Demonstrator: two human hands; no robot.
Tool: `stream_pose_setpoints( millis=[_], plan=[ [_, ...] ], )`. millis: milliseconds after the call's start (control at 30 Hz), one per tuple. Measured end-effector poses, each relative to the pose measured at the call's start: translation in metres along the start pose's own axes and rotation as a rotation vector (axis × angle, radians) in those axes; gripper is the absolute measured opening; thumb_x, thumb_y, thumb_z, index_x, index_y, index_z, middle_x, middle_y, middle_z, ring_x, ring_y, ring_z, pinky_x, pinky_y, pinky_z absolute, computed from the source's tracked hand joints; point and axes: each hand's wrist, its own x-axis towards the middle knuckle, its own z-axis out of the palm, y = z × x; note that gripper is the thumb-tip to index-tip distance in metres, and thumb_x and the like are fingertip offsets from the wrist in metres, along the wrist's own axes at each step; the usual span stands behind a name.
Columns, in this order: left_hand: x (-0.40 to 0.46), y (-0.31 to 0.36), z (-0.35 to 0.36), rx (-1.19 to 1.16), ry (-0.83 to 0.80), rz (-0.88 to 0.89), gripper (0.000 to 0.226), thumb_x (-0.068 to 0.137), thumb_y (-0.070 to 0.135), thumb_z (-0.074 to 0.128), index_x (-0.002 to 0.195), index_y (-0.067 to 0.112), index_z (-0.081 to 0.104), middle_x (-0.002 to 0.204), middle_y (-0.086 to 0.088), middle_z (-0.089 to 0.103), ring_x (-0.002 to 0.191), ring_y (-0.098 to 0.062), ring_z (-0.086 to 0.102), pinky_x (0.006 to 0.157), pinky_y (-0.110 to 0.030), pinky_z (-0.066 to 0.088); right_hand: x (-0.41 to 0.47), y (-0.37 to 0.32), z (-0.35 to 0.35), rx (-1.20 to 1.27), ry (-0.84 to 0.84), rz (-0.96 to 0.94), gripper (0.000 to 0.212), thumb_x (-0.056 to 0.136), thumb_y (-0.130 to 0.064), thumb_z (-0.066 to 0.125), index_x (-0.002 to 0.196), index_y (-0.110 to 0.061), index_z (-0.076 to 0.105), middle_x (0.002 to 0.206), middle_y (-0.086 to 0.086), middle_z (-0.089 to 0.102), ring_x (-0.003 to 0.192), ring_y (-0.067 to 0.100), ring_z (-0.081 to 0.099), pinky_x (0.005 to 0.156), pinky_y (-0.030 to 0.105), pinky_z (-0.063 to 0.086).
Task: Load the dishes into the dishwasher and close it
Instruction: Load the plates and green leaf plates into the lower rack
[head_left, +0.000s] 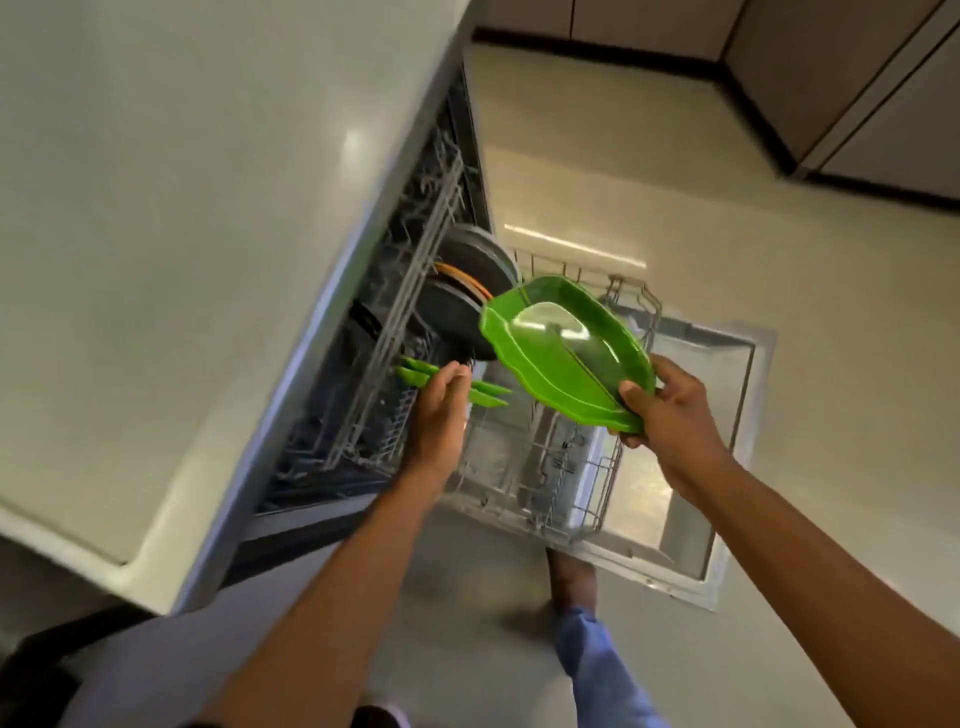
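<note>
My right hand (670, 410) grips the near edge of a green leaf-shaped plate (561, 348), held tilted above the pulled-out lower rack (597, 499) of the open dishwasher. My left hand (441, 400) holds two thin green plates (491, 393) by their edges, low over the rack's left side. Dark grey plates and an orange-rimmed one (467, 291) stand upright in the rack's far end. The upper rack (415, 260) sits partly inside the machine.
The dishwasher door (727, 457) lies open and flat over the floor. A pale countertop (182, 234) overhangs the machine on the left. My foot (571, 577) stands beside the door. Cabinets (857, 93) line the far right wall.
</note>
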Motion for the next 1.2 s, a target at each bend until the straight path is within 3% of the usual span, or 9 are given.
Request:
stream_pose_setpoints(
  millis=[100,167,267,367,467,733,867,1067,1200],
  plan=[
    [0.047,-0.055,0.008,0.075,0.006,-0.018,0.025,0.108,0.022,0.047,0.118,0.005,0.062,0.120,-0.020,0.065,0.115,-0.028,0.059,0.108,-0.046,0.045,0.052,0.054,0.021,-0.025,-0.091,0.093,0.029,0.102,0.001,0.057,0.129,-0.008,0.062,0.072,0.009,0.067,0.050,0.023,0.060,0.041,0.027,0.044],
    [0.071,-0.088,0.009,0.112,0.043,-0.047,0.019,0.110,0.013,0.043,0.100,0.011,0.059,0.101,-0.014,0.062,0.098,-0.022,0.056,0.091,-0.036,0.044,0.081,0.088,0.041,-0.045,-0.158,0.143,0.031,0.102,0.001,0.057,0.132,-0.006,0.060,0.074,0.008,0.066,0.049,0.022,0.062,0.041,0.026,0.047],
    [0.100,-0.133,0.005,0.111,0.111,-0.069,0.031,0.112,0.016,0.036,0.124,0.002,0.060,0.120,-0.011,0.061,0.109,-0.017,0.052,0.085,-0.025,0.038,0.114,0.133,0.075,-0.041,-0.275,0.212,0.029,0.103,-0.003,0.057,0.131,-0.010,0.061,0.085,0.012,0.066,0.055,0.019,0.064,0.052,0.030,0.055],
    [0.111,-0.164,-0.005,-0.031,0.273,-0.162,0.049,0.113,0.038,0.029,0.153,0.012,0.043,0.144,0.005,0.048,0.130,-0.012,0.047,0.102,-0.023,0.036,0.131,0.167,0.108,-0.006,-0.406,0.307,0.029,0.104,-0.005,0.058,0.131,-0.015,0.062,0.098,0.014,0.067,0.075,0.027,0.065,0.074,0.041,0.056],
    [0.115,-0.181,-0.018,-0.309,0.435,-0.270,0.061,0.109,0.056,0.022,0.158,0.023,0.036,0.160,0.000,0.043,0.145,-0.020,0.042,0.122,-0.039,0.031,0.135,0.190,0.138,0.089,-0.504,0.415,0.036,0.104,-0.004,0.058,0.140,-0.010,0.058,0.089,0.005,0.069,0.061,0.013,0.067,0.055,0.026,0.056],
    [0.114,-0.200,-0.043,-0.477,0.625,-0.233,0.076,0.100,0.074,0.019,0.145,0.024,0.055,0.135,0.001,0.067,0.126,-0.020,0.061,0.110,-0.047,0.046,0.141,0.208,0.169,0.392,-0.640,0.495,0.034,0.103,0.002,0.054,0.137,-0.002,0.055,0.078,0.001,0.073,0.055,0.011,0.066,0.045,0.021,0.052],
    [0.111,-0.208,-0.047,-0.523,0.653,-0.243,0.060,0.103,0.068,0.026,0.141,0.033,0.057,0.137,0.003,0.064,0.123,-0.018,0.062,0.111,-0.047,0.047,0.133,0.219,0.164,0.276,-0.781,0.523,0.029,0.103,-0.001,0.056,0.132,-0.003,0.061,0.080,0.008,0.070,0.054,0.015,0.061,0.045,0.024,0.045],
    [0.126,-0.216,-0.044,-0.543,0.611,-0.293,0.071,0.101,0.073,0.023,0.152,0.028,0.045,0.148,-0.004,0.055,0.133,-0.026,0.056,0.113,-0.049,0.046,0.151,0.230,0.173,0.221,-0.664,0.625,0.039,0.101,0.004,0.057,0.136,0.016,0.046,0.073,0.012,0.064,0.047,0.017,0.058,0.039,0.020,0.041],
    [0.137,-0.215,-0.036,-0.478,0.581,-0.302,0.059,0.103,0.063,0.040,0.149,0.027,0.050,0.144,-0.002,0.059,0.129,-0.022,0.059,0.111,-0.046,0.049,0.166,0.230,0.180,0.178,-0.653,0.627,0.038,0.101,0.004,0.056,0.135,0.018,0.045,0.065,0.012,0.065,0.047,0.017,0.057,0.038,0.020,0.039]
  ],
)
